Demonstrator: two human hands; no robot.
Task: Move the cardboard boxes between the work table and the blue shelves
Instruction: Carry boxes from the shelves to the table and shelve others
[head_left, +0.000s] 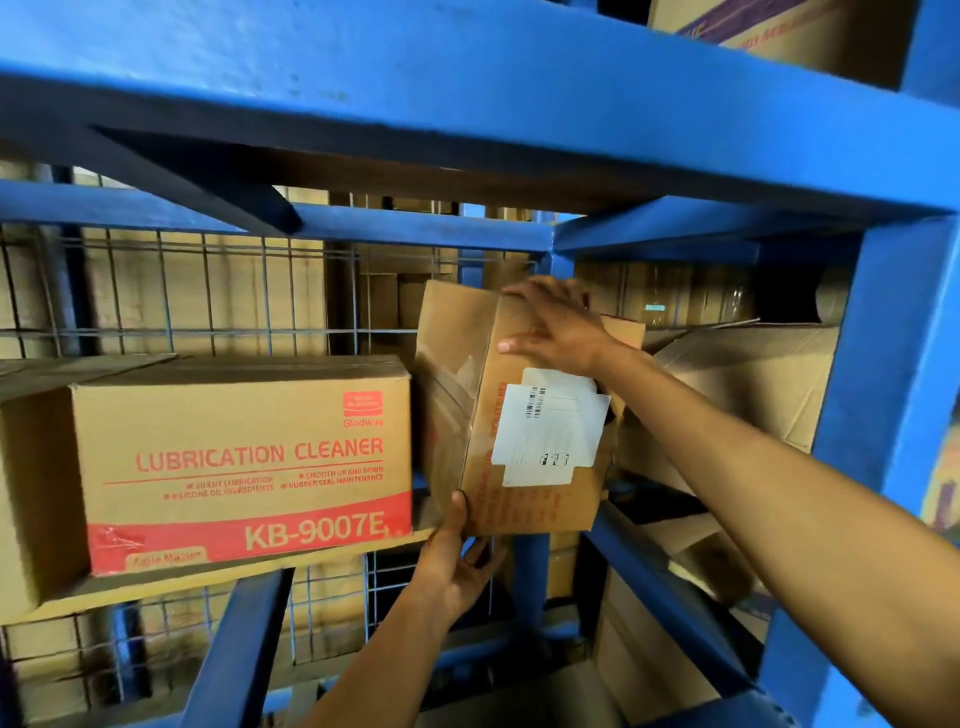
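Note:
A brown cardboard box (467, 395) with a white shipping label stands tilted on the middle level of the blue shelves (519, 130). My left hand (460, 564) grips its lower front corner from below. My right hand (558, 325) lies over its top edge, fingers curled on it. Directly to its left, a larger box printed "LUBRICATION CLEANER KB-9007E" (244, 462) sits upright on the shelf board, almost touching the held box.
A blue upright post (878, 415) stands at the right. Behind my right forearm lie crumpled open cartons (748, 384). A wire mesh (182, 296) backs the shelf, with more boxes behind and below. Another carton (779, 36) sits on the level above.

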